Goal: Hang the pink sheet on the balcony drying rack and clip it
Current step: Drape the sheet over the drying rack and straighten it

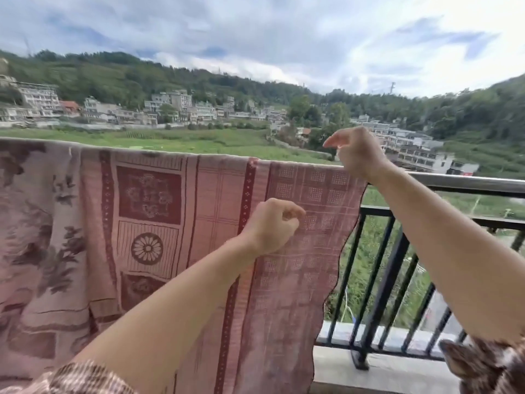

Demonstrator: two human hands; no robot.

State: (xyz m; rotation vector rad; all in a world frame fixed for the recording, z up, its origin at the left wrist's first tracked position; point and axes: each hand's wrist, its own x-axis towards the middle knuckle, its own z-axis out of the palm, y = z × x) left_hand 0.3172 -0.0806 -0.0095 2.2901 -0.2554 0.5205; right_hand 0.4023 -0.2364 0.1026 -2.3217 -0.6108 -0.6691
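Wind risk: pink sheet hangs unclipped over the balcony rail and could slide off.
My right hand hovers loose and empty above its corner; left hand curled at the cloth, grip unclear.

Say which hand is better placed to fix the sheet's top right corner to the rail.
Likely right. The right hand is at the rail, above the top right corner of the pink sheet; the left hand is lower, before the hanging cloth.
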